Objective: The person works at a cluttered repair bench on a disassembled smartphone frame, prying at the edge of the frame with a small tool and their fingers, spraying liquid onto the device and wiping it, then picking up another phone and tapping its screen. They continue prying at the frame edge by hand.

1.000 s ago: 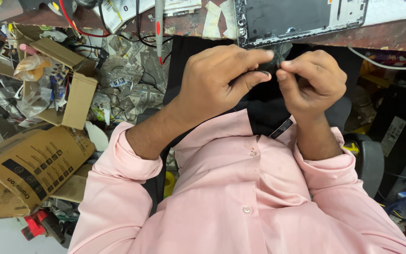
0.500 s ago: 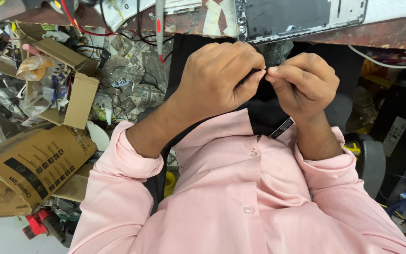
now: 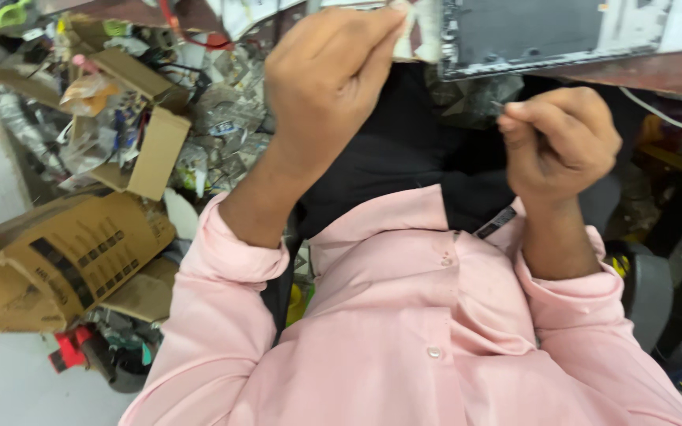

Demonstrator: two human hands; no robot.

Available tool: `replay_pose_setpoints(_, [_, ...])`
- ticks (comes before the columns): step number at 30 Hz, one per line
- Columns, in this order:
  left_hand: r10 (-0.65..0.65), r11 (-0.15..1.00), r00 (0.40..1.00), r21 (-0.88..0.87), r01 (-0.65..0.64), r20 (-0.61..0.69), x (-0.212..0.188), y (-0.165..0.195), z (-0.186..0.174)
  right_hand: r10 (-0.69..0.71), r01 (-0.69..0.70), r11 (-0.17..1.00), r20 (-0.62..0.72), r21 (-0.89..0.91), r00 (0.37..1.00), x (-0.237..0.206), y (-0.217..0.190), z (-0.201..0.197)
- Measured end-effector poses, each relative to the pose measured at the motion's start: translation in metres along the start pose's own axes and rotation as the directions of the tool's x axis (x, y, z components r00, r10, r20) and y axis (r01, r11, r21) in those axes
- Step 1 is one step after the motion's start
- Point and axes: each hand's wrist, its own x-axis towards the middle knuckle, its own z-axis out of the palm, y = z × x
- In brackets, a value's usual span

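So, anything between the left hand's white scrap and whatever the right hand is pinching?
Nothing visible. The left hand pinches the white scrap; the right hand pinches a small dark piece. The gap between them is open, with only black fabric behind. The grey panel sits above it.

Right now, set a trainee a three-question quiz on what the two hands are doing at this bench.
1. True or false: the left hand and the right hand are touching each other.
2. Which hand is raised to the pale scrap by the grey panel? A) left B) right C) neither
3. Fill in: on the floor to the person's left lies a crushed ______ box.

Key
1. False: they are apart, with black cloth between them.
2. A. The right hand pinches something small and thin, too small to identify.
3. Cardboard.
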Motion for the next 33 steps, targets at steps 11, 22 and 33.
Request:
replay_pose_setpoints(11, [-0.097,0.993,0.993,0.071,0.092,0.07,-0.012,-0.011,-0.004,0.049,-0.048,0.998,0.043,-0.027,0.998,-0.005,0.005,0.005])
replay_pose_setpoints(22, [-0.11,0.993,0.994,-0.038,0.109,-0.026,-0.007,-0.012,-0.003,0.078,-0.077,0.997,0.03,-0.018,0.997,-0.001,-0.004,0.011])
replay_pose_setpoints(33, [-0.108,0.992,0.994,-0.07,0.107,-0.009,-0.012,-0.011,0.001,0.05,-0.05,0.999,0.044,-0.01,0.998,0.004,-0.007,0.009])
